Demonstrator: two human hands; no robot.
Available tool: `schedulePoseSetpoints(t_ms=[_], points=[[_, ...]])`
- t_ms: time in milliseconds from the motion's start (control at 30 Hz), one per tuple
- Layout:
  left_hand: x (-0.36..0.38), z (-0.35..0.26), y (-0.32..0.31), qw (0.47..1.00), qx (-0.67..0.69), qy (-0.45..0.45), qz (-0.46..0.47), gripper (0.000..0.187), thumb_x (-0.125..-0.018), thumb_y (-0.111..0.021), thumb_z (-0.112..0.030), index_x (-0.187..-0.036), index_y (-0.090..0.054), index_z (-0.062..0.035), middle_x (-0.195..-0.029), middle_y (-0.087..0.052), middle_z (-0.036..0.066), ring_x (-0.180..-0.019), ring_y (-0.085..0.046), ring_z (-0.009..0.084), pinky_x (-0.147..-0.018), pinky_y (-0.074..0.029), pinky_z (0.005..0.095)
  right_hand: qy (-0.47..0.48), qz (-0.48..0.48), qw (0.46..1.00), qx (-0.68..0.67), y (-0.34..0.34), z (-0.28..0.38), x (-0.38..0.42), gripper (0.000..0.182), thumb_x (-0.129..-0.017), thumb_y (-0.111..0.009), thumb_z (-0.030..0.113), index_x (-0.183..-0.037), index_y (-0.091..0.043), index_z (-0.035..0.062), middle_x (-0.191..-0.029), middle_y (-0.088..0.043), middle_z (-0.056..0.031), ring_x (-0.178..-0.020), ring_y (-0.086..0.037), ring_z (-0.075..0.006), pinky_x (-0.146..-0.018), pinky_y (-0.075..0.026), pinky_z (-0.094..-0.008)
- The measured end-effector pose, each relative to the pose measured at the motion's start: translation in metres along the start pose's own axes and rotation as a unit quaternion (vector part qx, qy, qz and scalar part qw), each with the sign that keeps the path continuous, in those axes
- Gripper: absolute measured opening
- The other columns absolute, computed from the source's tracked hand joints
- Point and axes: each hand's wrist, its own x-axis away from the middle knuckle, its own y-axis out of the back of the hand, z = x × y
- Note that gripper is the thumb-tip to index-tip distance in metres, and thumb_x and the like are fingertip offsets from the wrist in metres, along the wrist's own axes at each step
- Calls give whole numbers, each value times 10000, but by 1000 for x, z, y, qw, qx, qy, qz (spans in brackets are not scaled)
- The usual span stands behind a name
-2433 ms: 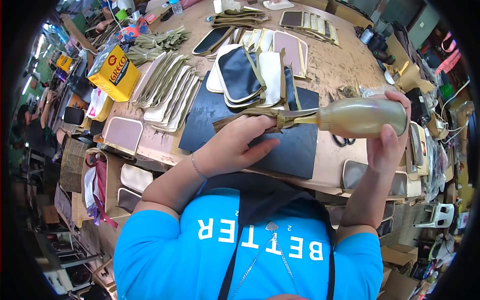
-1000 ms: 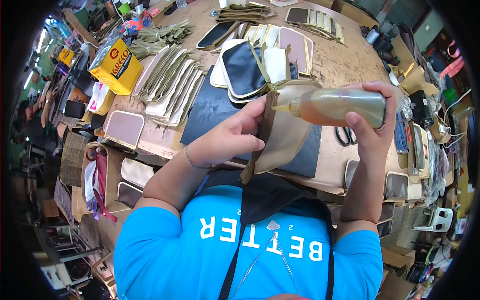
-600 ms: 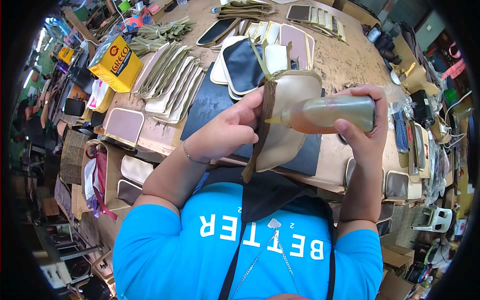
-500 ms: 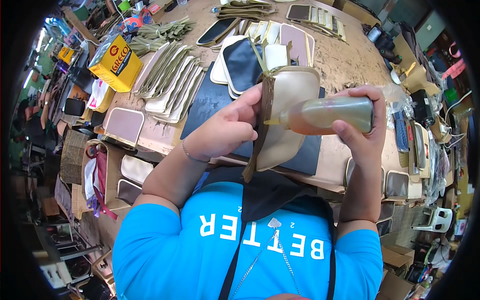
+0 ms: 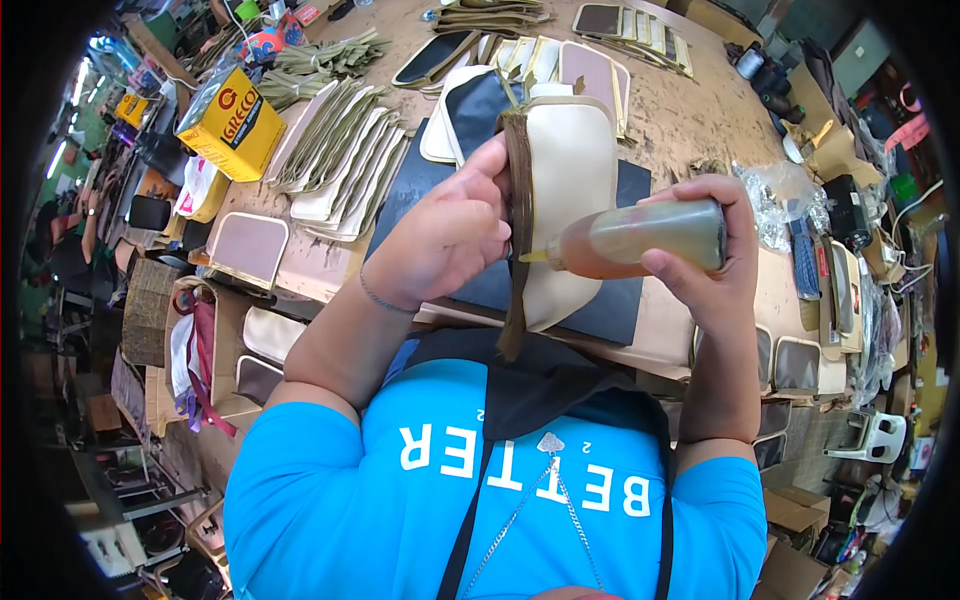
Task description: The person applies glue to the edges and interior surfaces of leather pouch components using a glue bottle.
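Observation:
My left hand (image 5: 435, 235) is closed on a cream panel (image 5: 572, 165) at its left edge, along which a brown zipper strip (image 5: 520, 215) runs. The panel is held up above the table, bowed, and the strip's tail hangs down near my apron. In my right hand (image 5: 735, 240) lies a clear squeeze bottle (image 5: 640, 242), tipped sideways and partly filled with amber liquid. Its thin yellow nozzle points left and meets the edge of the strip. Fingertips of my left hand are partly hidden behind the strip.
Below the panel lies a dark board (image 5: 632, 190) on the worktable. A stack of cream panels with zipper strips (image 5: 345, 165) stands at the left, near a yellow can (image 5: 230, 125). Plastic wrap (image 5: 780, 200) and thread spools (image 5: 765, 85) are at the right.
The panel has moved slightly left and turned more upright. The bottle has shifted left and a little lower with my right hand, its nozzle now lower along the strip.

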Motion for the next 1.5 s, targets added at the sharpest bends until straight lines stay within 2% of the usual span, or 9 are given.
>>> schedulePoseSetpoints(t_ms=[333,633,933,1233,1333,1500], points=[[-1,-2,3,999,17,-37,-15,824,-758,-502,-101,-1505,-172,5,-1487,-362,175,-1390,-364,299,-1140,-302,444,23,24,996,87,-3,-5,4,522,-695,-863,110,-1114,-554,68,-1014,-612,-56,-943,-597,-149,-839,-478,-279],[-3,-6,3,998,11,-59,-22,793,-789,-510,-125,-1503,-190,1,-1473,-378,164,-1357,-398,284,-1115,-338,444,-21,42,997,69,-8,-1,6,507,-690,-863,113,-1095,-561,72,-992,-588,-46,-920,-594,-147,-820,-481,-273],[-4,-11,6,997,4,-77,-28,782,-790,-502,-132,-1498,-201,3,-1464,-385,175,-1356,-400,291,-1113,-341,450,-8,80,989,128,-4,-2,6,513,-675,-871,153,-1085,-574,65,-964,-595,-52,-892,-600,-156,-796,-478,-275],[-5,-13,14,993,8,-112,-29,725,-854,-510,-187,-1490,-223,9,-1461,-392,166,-1354,-404,299,-1104,-348,473,-55,99,987,116,-4,-3,13,516,-677,-871,162,-1087,-574,61,-981,-593,-54,-903,-591,-158,-809,-470,-278],[-4,-15,16,992,52,-113,-29,640,-845,-442,-66,-1460,-276,-14,-1400,-451,126,-1277,-482,239,-1045,-415,427,-67,103,987,107,-4,-2,15,517,-680,-870,173,-1089,-573,63,-996,-591,-53,-929,-589,-158,-827,-464,-278],[-7,-19,21,991,40,-120,-34,637,-857,-429,-69,-1471,-262,-34,-1412,-439,127,-1289,-471,246,-1050,-410,457,-102,113,987,58,5,-8,16,539,-685,-861,184,-1109,-555,56,-1021,-602,-61,-966,-599,-168,-854,-471,-293]])
